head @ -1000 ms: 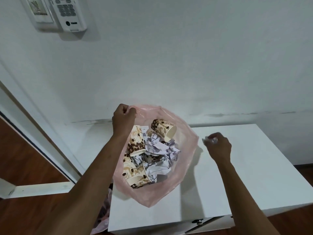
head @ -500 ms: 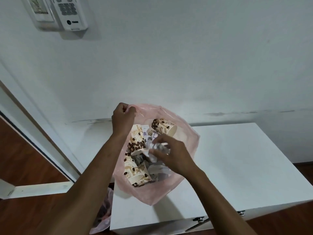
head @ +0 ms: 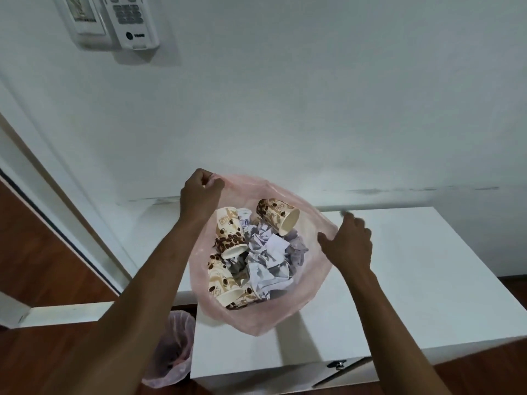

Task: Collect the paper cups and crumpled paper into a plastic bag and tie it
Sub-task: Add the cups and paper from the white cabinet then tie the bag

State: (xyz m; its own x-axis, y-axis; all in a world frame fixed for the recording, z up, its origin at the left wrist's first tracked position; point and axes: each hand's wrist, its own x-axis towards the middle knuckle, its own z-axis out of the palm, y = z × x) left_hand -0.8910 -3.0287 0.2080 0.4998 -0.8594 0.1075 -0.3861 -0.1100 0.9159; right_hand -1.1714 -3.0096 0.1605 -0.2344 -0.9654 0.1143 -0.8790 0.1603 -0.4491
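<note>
The pink plastic bag sits on the left part of the white cabinet top, its mouth wide and its lower edge hanging close to the front-left corner. Inside it lie the paper cups, printed with coffee beans, tumbled among crumpled paper; one cup rests high against the bag's far side with its mouth toward the right. The left hand pinches the bag's far-left rim with curled fingers, holding that edge up. The right hand is at the bag's right rim, fingers spread and relaxed; it looks to be touching or about to take the film, though I cannot tell whether it has any grip yet. No loose cups or paper show on the cabinet beside the bag, so collecting seems finished and gathering the mouth for tying is likely next. The risk lies there: with only one side of the rim held, pulling upward could tip the load toward the corner and spill that high cup out. Thin film may also tear or slip if bunched unevenly. Below the cabinet's left side stands a small bin lined in pink.
</note>
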